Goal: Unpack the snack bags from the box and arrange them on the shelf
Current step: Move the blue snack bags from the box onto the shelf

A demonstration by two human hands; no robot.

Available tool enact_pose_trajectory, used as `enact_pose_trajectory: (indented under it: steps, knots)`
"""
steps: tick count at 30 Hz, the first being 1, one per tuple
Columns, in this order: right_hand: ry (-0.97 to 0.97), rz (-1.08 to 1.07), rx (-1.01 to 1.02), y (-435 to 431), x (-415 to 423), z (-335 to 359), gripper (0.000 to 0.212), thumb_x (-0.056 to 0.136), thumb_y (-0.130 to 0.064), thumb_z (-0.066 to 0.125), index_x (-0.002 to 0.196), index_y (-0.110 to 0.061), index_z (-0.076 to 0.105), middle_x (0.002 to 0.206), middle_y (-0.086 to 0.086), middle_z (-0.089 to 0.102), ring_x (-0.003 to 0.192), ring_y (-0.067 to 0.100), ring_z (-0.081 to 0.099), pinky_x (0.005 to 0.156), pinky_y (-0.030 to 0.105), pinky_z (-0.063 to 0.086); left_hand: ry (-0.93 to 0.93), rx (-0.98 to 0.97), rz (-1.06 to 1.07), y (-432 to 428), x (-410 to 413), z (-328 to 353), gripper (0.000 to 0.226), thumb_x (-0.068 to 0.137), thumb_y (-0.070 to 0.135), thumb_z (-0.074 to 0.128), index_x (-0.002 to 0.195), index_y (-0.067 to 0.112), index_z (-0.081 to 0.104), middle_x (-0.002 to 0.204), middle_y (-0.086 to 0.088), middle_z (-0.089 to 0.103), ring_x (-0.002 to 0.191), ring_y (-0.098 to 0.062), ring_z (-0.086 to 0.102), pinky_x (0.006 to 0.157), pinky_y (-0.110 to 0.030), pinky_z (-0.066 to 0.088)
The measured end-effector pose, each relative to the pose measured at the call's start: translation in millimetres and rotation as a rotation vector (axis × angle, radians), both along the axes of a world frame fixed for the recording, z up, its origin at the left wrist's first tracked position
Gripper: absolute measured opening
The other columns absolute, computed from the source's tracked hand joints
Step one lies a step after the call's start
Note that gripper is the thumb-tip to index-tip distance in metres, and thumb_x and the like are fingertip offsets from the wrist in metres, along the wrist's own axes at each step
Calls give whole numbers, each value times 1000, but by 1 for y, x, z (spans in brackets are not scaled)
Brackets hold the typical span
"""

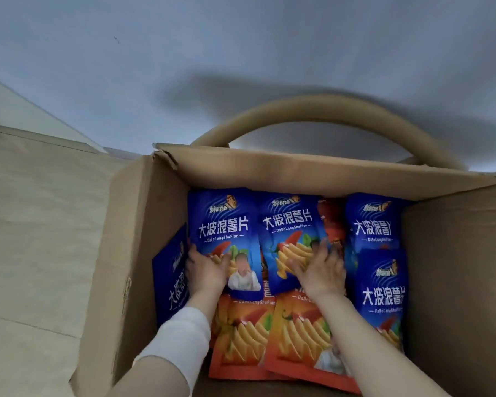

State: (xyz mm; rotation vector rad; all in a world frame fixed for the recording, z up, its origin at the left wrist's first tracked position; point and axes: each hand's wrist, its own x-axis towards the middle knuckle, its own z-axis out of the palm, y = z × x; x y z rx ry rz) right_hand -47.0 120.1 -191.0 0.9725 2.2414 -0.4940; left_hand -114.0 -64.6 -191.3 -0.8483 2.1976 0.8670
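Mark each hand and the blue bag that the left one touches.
left hand (205, 270): head view, back of hand.
right hand (320, 272): head view, back of hand.
blue bag (222, 227): head view, white lettering near top.
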Motion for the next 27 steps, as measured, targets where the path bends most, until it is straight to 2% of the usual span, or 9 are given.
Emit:
enact_pose_trajectory:
  steps: [4,7,9,11,13,15,17,22,27]
  knots:
    - [-13,-62,73,8,-14,-11,92,81,-59,55,145,-6,15,148,19,26,134,35,26,108,42,24,-34,-88,35,6,-6,-15,94,75,46,72,143,8,20,142,-23,33,131,-40,32,104,-49,34]
    - [90,-126,130,13,-19,-10,75,81,-51,61,131,0,38,133,21,45,122,36,41,97,42,35,-13,-149,57,7,-8,-12,97,69,50,75,140,6,26,138,-23,38,128,-40,36,103,-47,35]
    - [214,-334,4,19,-21,-6,58,83,-40,63,120,2,47,119,20,55,108,38,53,81,38,43,8,-119,97,4,-9,-11,88,70,46,76,134,3,35,132,-21,47,122,-38,45,98,-44,41]
    - [228,-530,-225,22,-22,-2,40,83,-31,65,109,-1,56,109,17,64,97,34,59,73,31,43,7,3,144,0,-10,-11,67,74,36,76,123,0,48,122,-18,59,110,-34,57,91,-38,47]
    - [171,-654,-468,23,-20,3,22,83,-22,68,97,-6,63,105,13,67,92,28,60,77,30,44,-30,164,228,-2,-12,-7,46,78,27,74,114,2,57,115,-16,64,102,-32,62,90,-38,50]
    - [144,-732,-635,21,-16,9,20,80,-15,71,98,-8,64,101,9,66,92,23,59,80,30,44,-56,358,337,-4,-13,1,27,82,15,70,105,6,61,107,-16,66,89,-29,64,82,-38,53]
    - [170,-758,-686,20,-8,15,20,79,-14,72,96,-9,64,94,5,65,91,21,59,81,30,44,-65,493,344,-9,-15,14,13,84,8,66,96,10,61,97,-14,67,78,-25,64,70,-34,53]
    - [310,-744,-690,11,36,53,7,87,-13,61,81,-9,59,80,4,58,84,21,55,75,30,42,20,590,267,-29,-7,61,22,81,3,66,100,13,61,97,-11,68,84,-26,65,75,-36,53]
    - [443,-775,-588,-2,99,119,14,88,-25,62,97,-15,62,104,9,68,97,24,64,87,41,51,157,675,189,-41,12,128,35,79,16,72,111,14,56,99,-7,68,88,-24,66,73,-37,54]
